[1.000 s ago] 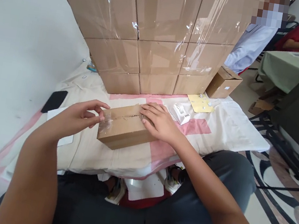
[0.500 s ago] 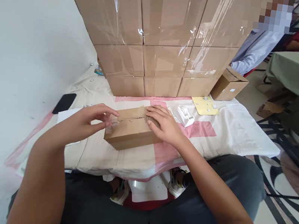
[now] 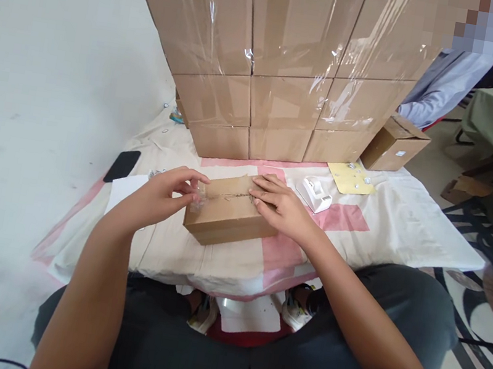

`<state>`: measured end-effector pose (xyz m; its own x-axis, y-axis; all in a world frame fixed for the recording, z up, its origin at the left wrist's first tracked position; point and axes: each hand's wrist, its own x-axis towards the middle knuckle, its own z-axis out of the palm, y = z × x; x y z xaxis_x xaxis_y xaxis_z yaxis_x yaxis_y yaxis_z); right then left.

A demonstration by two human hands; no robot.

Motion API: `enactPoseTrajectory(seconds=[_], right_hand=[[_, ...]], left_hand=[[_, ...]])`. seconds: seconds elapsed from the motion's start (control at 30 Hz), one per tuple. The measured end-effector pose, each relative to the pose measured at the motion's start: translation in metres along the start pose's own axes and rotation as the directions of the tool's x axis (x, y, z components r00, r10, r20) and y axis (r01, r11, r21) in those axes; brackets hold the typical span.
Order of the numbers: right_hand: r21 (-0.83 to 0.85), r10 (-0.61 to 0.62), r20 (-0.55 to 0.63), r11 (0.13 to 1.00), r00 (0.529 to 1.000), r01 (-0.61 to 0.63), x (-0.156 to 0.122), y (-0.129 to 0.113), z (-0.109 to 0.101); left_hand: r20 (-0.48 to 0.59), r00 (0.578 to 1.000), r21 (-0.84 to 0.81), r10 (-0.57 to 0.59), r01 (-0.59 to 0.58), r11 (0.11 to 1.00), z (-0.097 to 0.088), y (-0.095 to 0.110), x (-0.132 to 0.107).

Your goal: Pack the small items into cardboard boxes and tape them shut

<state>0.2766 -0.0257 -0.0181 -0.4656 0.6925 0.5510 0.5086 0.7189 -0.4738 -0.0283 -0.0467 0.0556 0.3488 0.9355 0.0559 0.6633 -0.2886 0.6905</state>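
Observation:
A small brown cardboard box (image 3: 226,222) lies on a white and pink cloth (image 3: 380,224) in front of me. My left hand (image 3: 164,196) pinches a crumpled strip of clear tape (image 3: 200,199) at the box's left end. My right hand (image 3: 283,206) lies flat on the box's top right, fingers stretched along the seam. A white tape dispenser (image 3: 315,194) sits just right of my right hand.
A wall of taped cardboard boxes (image 3: 288,66) stands behind. A black phone (image 3: 122,165) and white paper (image 3: 127,187) lie at the left. A yellow sheet (image 3: 351,177) and another small box (image 3: 395,147) are at the right. Other people sit at the far right.
The camera shifted left, so everything slid to the right in view. My left hand closed its fingers on the tape strip at the box's left end; my right hand stayed pressed on top.

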Motion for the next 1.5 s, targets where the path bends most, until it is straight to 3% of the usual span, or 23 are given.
enactPoseTrajectory(seconds=[0.3,0.87,1.07,1.17,1.4,1.5], right_hand=[[0.025,0.021,-0.008,0.999,1.0,-0.021,0.0,0.001,0.002],[0.052,0.051,-0.015,0.997,0.999,-0.05,0.0,0.001,0.003],[0.054,0.045,-0.024,0.998,0.999,-0.044,0.0,0.001,0.004],[0.044,0.036,-0.047,0.998,0.998,-0.034,0.001,0.001,0.005],[0.018,0.034,-0.042,0.999,0.999,-0.033,-0.001,0.001,0.005],[0.015,0.056,-0.033,0.998,0.998,-0.055,-0.002,0.0,0.004]], left_hand=[[0.047,0.995,-0.054,-0.088,0.09,0.994,0.005,0.002,0.002],[-0.094,0.995,-0.15,-0.025,0.01,0.989,0.004,0.012,-0.003],[0.051,0.997,-0.08,0.056,-0.052,0.995,0.007,0.005,-0.001],[0.039,0.996,-0.04,0.079,-0.077,0.996,0.009,-0.001,0.001],[0.011,0.999,-0.142,-0.041,0.042,0.989,0.011,-0.009,0.006],[0.014,0.999,-0.23,-0.041,0.043,0.972,0.011,-0.006,0.006]])
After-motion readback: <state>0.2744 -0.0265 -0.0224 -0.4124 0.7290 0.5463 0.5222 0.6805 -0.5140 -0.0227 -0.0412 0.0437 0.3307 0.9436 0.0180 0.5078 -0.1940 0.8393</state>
